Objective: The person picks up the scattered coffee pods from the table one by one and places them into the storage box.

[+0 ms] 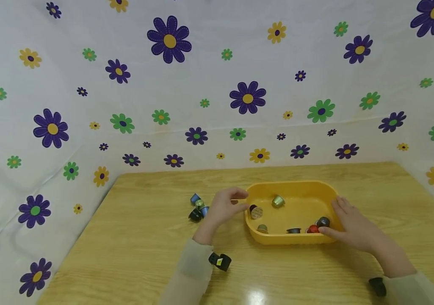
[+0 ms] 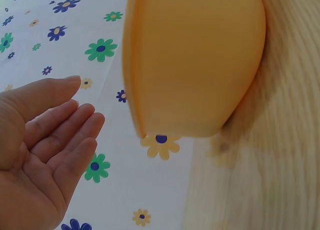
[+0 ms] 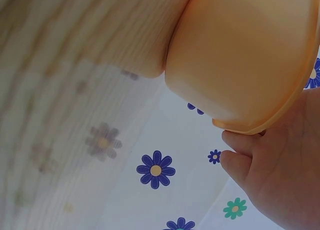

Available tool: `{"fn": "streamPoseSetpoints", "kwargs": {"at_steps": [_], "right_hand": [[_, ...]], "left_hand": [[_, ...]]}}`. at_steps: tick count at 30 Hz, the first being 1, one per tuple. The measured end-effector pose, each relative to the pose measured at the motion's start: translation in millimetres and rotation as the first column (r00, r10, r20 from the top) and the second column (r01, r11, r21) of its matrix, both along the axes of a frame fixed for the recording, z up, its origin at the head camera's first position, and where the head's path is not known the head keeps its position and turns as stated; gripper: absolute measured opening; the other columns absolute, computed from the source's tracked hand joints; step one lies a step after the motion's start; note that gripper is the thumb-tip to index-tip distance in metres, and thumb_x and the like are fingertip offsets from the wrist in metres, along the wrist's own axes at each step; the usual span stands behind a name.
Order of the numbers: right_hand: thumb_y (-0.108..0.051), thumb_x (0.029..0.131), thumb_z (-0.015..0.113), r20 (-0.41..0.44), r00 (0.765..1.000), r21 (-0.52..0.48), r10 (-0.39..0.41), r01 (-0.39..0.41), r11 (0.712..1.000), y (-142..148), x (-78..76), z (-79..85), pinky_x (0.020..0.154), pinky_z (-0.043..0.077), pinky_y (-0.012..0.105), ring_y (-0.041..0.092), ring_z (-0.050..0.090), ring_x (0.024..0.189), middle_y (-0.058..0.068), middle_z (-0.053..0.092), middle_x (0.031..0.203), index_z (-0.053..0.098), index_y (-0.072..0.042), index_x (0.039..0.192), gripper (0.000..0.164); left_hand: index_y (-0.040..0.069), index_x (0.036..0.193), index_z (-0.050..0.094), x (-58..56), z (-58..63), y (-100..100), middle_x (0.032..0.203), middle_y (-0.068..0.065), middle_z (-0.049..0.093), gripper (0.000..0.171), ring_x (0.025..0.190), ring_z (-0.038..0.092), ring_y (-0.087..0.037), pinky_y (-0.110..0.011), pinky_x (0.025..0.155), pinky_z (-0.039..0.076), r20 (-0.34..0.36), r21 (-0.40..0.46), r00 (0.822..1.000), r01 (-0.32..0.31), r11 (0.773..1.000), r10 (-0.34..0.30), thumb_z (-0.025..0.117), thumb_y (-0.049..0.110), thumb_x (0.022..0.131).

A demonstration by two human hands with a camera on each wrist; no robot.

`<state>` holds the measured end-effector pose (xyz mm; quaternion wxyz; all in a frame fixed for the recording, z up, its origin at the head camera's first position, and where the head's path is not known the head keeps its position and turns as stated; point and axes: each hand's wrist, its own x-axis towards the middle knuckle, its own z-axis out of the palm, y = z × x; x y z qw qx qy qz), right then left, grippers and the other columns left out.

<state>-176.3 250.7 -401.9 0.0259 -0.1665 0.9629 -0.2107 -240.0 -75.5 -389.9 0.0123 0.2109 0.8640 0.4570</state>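
Several coffee capsules lie in a yellow plastic tub (image 1: 297, 239). Among them are a gold-green capsule (image 1: 278, 201), a dark one on its side with its pale lid showing (image 1: 256, 212), a red one (image 1: 312, 229) and a dark grey one (image 1: 323, 221). My left hand (image 1: 224, 207) hovers at the tub's left end. In the left wrist view its fingers (image 2: 70, 125) are loosely bent, apart from the tub, with nothing in them. My right hand (image 1: 357, 226) rests on the right rim, fingers fairly straight and thumb reaching inward near the red capsule.
A small heap of blue, green and black capsules (image 1: 197, 207) lies on the wooden table (image 1: 144, 237), left of my left hand. A white flower-patterned cloth (image 1: 209, 76) hangs behind the table and along its sides. Dark straps with small devices (image 1: 220, 262) sit at the wrists.
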Motion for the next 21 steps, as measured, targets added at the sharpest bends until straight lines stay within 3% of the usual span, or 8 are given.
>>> {"fn": "streamPoseSetpoints", "kwargs": {"at_steps": [7,15,21], "right_hand": [[-0.052,0.081,0.053,0.002,1.0,0.001,-0.003,0.003,1.0,2,-0.7,1.0,0.098,0.011,0.058,0.047,0.007,0.125,0.035,0.009,0.137,0.019,0.017,0.131,0.092],[-0.051,0.082,0.054,0.0,1.0,0.0,-0.004,0.004,1.0,1,-0.1,1.4,0.098,0.011,0.058,0.047,0.008,0.125,0.036,0.009,0.137,0.019,0.017,0.131,0.091],[-0.051,0.082,0.053,0.001,1.0,0.008,-0.006,0.006,1.0,2,-0.3,0.1,0.098,0.012,0.058,0.047,0.008,0.125,0.036,0.009,0.137,0.019,0.017,0.132,0.091]], "left_hand": [[0.001,0.109,0.059,3.6,4.5,-23,0.106,-0.01,0.06,0.03,0.1,0.054,-0.024,-0.034,0.086,0.044,-0.02,0.04,0.998,-0.052,0.998,0.053,0.065,0.012,0.081],[-0.001,0.105,0.06,4.8,5.7,-67,0.102,-0.013,0.061,0.029,0.097,0.055,-0.029,-0.039,0.083,0.045,-0.083,0.104,0.982,-0.16,0.982,0.169,0.066,0.008,0.079],[-0.003,0.104,0.06,8.6,9.7,-92,0.105,-0.018,0.059,0.028,0.1,0.054,-0.031,-0.036,0.084,0.045,-0.03,0.12,0.969,-0.24,0.963,0.245,0.066,0.005,0.078]]}}
